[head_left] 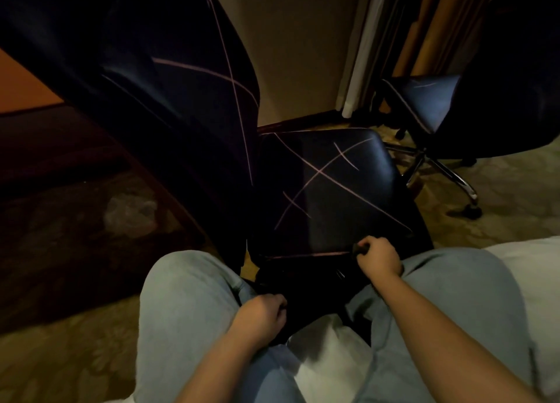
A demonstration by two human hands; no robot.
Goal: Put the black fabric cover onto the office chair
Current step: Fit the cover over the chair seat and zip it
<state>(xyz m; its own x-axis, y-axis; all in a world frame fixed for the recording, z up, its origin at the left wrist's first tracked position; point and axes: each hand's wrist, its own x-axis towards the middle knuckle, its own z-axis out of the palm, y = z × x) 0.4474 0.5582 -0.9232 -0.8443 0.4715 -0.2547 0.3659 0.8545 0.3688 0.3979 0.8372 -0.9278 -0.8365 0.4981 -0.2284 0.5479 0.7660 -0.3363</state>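
The office chair (169,99) filled the upper left and centre of the frame, its tall backrest leaning to the upper left and its seat at the centre. The black fabric cover (327,190), crossed by thin pink lines, lay stretched over the seat and the backrest. Its loose lower edge hung in front of the seat between the person's knees. A second chair (430,102) with a chrome base stood at the upper right, well apart. A white bed (539,269) showed at the right edge, over patterned carpet (60,357). The right hand (378,258) pinched the cover's hem at the seat's front edge, right of centre. The left hand (260,314), lower and left of it, had its fingers curled round the hanging fabric.
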